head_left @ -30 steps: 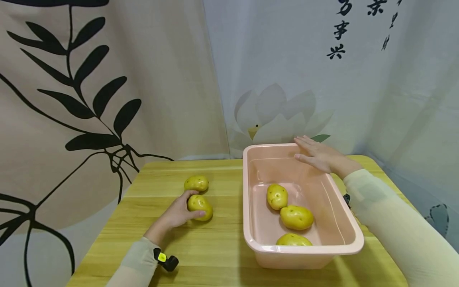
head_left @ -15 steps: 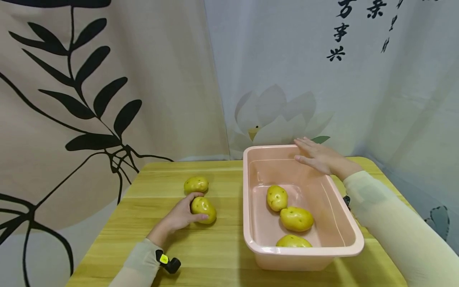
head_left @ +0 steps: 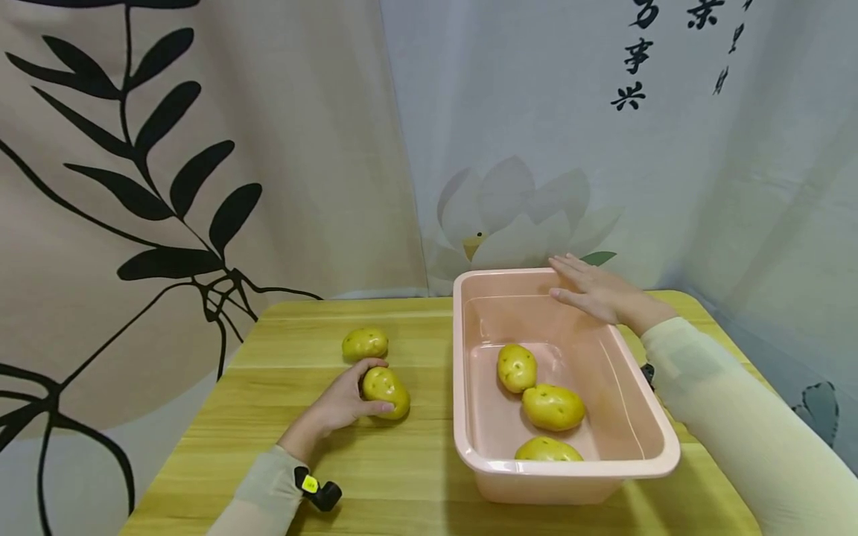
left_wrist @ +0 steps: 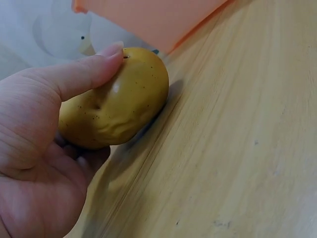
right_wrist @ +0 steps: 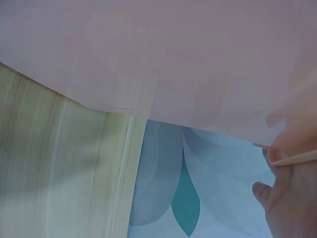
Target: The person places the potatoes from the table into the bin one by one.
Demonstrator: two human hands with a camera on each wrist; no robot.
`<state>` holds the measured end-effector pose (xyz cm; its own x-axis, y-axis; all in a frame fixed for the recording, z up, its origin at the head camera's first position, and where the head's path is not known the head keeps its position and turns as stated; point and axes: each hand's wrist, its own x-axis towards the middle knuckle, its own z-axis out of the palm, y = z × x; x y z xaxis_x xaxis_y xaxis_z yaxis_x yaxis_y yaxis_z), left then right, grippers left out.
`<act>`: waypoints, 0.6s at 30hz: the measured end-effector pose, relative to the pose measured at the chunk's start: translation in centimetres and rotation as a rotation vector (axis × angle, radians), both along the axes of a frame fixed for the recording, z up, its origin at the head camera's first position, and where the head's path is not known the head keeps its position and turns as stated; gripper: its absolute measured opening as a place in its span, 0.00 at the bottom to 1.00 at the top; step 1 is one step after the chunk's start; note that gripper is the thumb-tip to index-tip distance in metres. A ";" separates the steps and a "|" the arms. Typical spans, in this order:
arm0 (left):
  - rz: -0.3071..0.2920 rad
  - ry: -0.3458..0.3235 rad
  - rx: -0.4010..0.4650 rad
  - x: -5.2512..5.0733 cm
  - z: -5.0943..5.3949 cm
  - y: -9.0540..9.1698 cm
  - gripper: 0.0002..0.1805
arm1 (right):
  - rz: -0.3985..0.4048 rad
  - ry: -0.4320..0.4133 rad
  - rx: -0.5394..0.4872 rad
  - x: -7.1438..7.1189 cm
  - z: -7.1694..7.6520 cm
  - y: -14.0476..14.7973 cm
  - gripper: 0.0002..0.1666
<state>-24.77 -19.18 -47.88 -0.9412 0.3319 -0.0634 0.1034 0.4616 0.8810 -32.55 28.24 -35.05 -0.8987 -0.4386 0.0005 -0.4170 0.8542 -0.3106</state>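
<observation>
In the head view my left hand (head_left: 342,398) holds a yellow potato (head_left: 386,393) between thumb and fingers, low over the wooden table. The left wrist view shows the thumb across the top of this potato (left_wrist: 124,99) and the fingers partly hidden beneath it. Just behind lies another potato (head_left: 365,344). To the right stands a pink plastic basin (head_left: 566,468) with a potato (head_left: 517,368), a second potato (head_left: 553,407) and a third potato (head_left: 548,449), partly hidden by the front rim. My right hand (head_left: 596,290) rests with extended fingers over the basin's far right corner.
The wooden table (head_left: 402,476) reaches back to a printed curtain (head_left: 322,149). Bare tabletop lies between the left hand and the basin's raised side wall. In the right wrist view the basin's outer wall (right_wrist: 173,59) fills the upper part.
My left hand has shifted slightly to the right, carrying the potato away from the one behind it. The right hand and the basin have stayed in place.
</observation>
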 end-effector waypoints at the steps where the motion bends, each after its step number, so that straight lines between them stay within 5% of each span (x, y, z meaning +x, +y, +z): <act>1: 0.000 0.000 -0.001 0.0 0.0 0.0 0.45 | -0.001 -0.001 0.001 0.0 0.0 0.0 0.45; 8: 0.051 0.036 -0.013 -0.6 -0.8 0.4 0.46 | 0.002 -0.001 -0.009 0.1 0.2 -0.1 0.46; 18: 0.023 0.059 0.071 -0.8 0.7 0.9 0.48 | 0.007 -0.008 0.001 0.1 0.2 -0.1 0.45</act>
